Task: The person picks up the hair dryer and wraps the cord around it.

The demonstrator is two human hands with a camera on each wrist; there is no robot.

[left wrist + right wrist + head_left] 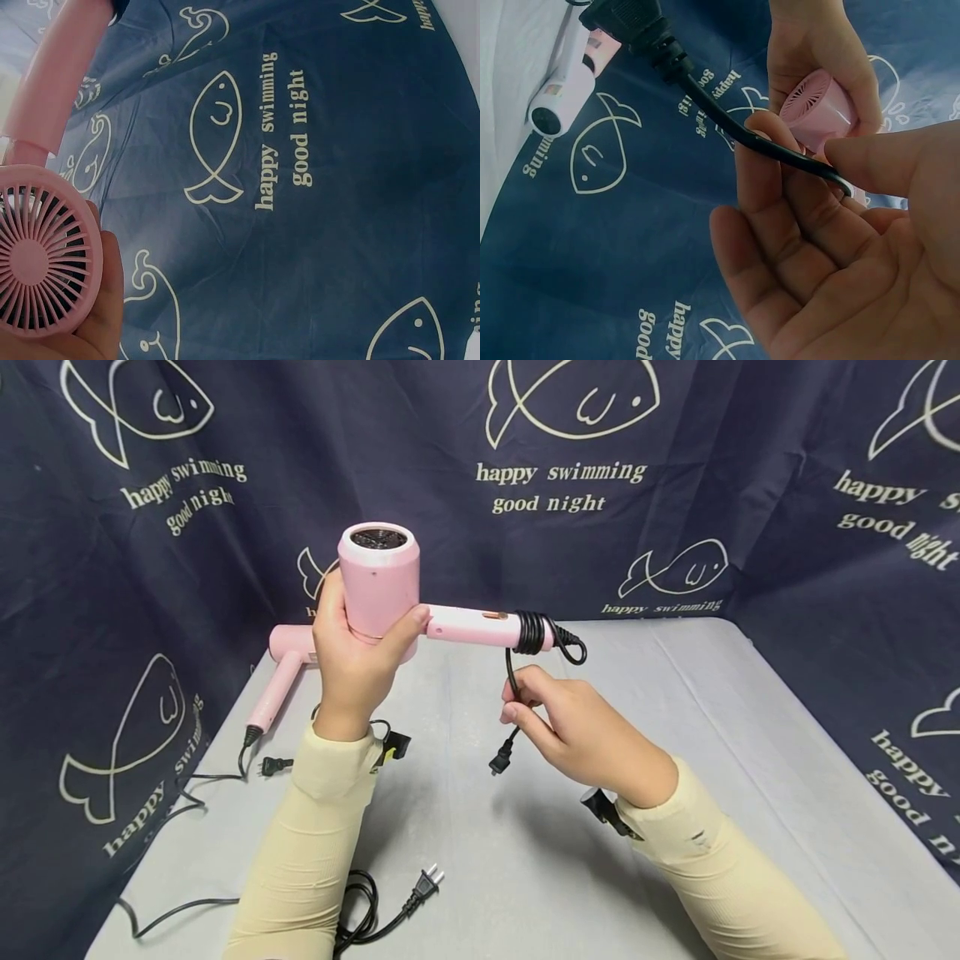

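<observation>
My left hand (352,652) grips a pink hair dryer (379,581) round its barrel, holding it above the table with the handle pointing right. The black cord (531,632) is wound in several turns round the handle's end. In the left wrist view the dryer's slotted grille (30,259) faces the camera. My right hand (577,727) pinches the cord's loose end between thumb and fingers, below the handle. From there the plug (501,757) hangs down; the right wrist view shows this plug (634,22) close up, with the cord crossing the fingers (761,172).
A second pink hair dryer (281,681) lies at the table's left, partly hidden by my left hand. Its cord trails along the left side. Another plug (276,766) lies beside my left sleeve. At the front, a coiled cord ends in a two-pin plug (427,882). Printed curtains surround the table (675,693).
</observation>
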